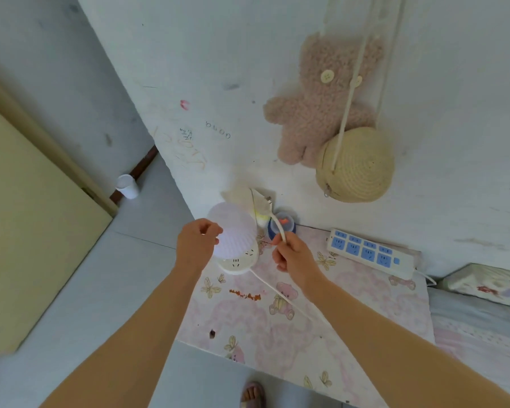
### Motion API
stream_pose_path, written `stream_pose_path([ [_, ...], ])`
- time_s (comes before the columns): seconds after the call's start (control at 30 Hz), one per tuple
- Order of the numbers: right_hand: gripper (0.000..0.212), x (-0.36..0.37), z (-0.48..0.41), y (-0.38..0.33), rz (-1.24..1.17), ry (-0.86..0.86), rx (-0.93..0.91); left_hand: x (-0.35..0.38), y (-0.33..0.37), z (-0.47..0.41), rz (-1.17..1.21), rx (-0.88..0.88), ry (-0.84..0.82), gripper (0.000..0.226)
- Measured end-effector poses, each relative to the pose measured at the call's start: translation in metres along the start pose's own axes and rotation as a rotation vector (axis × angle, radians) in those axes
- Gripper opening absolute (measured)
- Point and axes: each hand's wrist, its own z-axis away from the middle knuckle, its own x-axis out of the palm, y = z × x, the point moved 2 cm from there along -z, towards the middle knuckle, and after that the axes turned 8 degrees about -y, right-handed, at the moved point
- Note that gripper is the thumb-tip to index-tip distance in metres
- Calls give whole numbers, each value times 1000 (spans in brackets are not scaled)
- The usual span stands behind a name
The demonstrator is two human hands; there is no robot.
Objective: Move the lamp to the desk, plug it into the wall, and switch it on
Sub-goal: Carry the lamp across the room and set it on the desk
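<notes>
The lamp stands just left of the frame's centre, on the upper left corner of the desk — a pleated white shade over a round white base. Its cord leaves the base at the lower right and runs down-right across the desk under the right forearm. A second white stretch of cord rises from the right hand toward the wall outlet above the lamp, where a white plug sits at the outlet plate; whether it is pushed fully home cannot be told. The right hand pinches this stretch between thumb and fingers, just right of the lamp. The left hand is at the left side of the shade, fingers loosely curled and touching or nearly touching it — no firm grasp shows, and nothing is held in it. Behind the lamp, against the wall, a small blue jar stands on the desk. To the right, a white power strip with blue sockets lies along the desk's far edge. On the wall in the upper right hang a pink plush bear and, below it, a round woven bag. At the left, a white cup stands on the floor by the door. A sandalled foot shows at the bottom edge.
</notes>
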Motion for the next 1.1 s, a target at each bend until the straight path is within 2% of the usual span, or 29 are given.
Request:
stream_pose_path([
  [0.2,32,23,-54,-8,-18,85,134,-24,-27,-39,3,-49,-30,14],
  [0.3,35,26,-73,-13,96,134,131,-26,-37,-53,35,-65,-78,9],
  [0.4,36,34,-89,-19,250,87,131,-28,-47,-70,43,-111,-129,19],
  [0.53,31,37,-106,-16,261,130,180,-26,-55,-83,174,-232,-238,43],
  [0.77,28,47,-114,-9,200,147,235,-21,-60,-90,422,-372,-367,37],
  [1.1,28,46,-101,-9,225,161,201,-21,-61,-74,503,-405,-322,38],
])
